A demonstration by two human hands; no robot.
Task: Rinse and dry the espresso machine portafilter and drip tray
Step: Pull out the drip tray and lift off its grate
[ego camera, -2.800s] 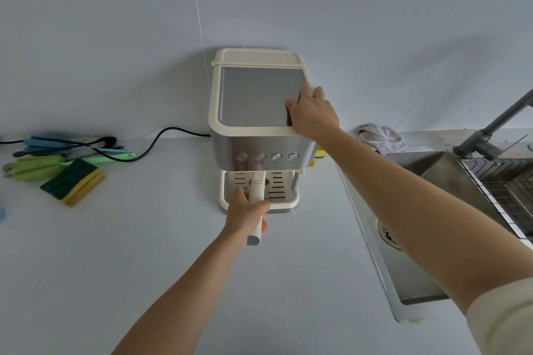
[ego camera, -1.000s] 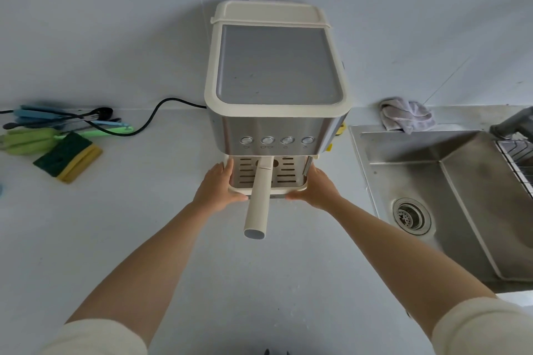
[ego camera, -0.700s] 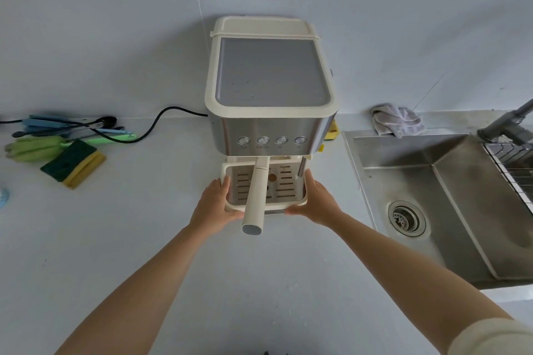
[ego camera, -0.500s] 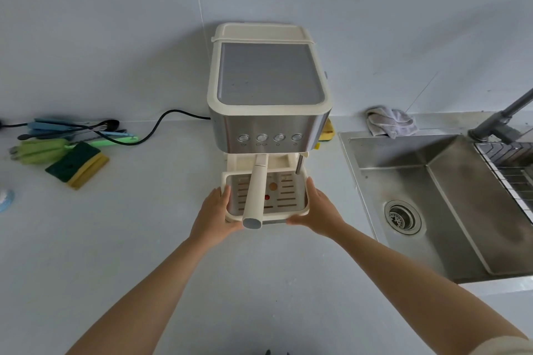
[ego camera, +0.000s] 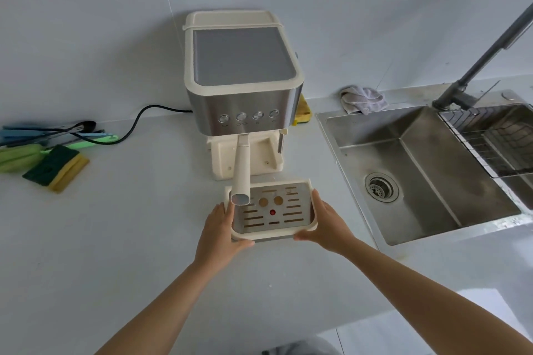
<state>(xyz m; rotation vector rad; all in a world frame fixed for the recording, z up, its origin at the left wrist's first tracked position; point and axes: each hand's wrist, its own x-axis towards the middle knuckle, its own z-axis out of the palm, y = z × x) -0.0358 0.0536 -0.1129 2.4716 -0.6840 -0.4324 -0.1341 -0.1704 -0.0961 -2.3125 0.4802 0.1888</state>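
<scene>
The cream drip tray (ego camera: 272,235) with its slotted metal grate is out of the espresso machine (ego camera: 243,78), in front of it over the counter. My left hand (ego camera: 219,230) grips its left side and my right hand (ego camera: 324,223) grips its right side, thumbs over the rim. The portafilter (ego camera: 241,170) is still locked under the machine; its cream handle sticks out toward me over the tray's back left corner. The machine's base slot stands bare.
A steel sink (ego camera: 427,170) with drain lies to the right, with a grey faucet (ego camera: 484,52) and a wire rack (ego camera: 496,138). A grey cloth (ego camera: 363,99) lies behind the sink. Sponge (ego camera: 56,167) and utensils (ego camera: 49,132) lie far left; a black cord (ego camera: 138,124) runs to the machine.
Both hands pulled the drip tray forward out of the machine's base toward me. Before that, the left hand let go of the portafilter handle and the right hand left the machine's top.
</scene>
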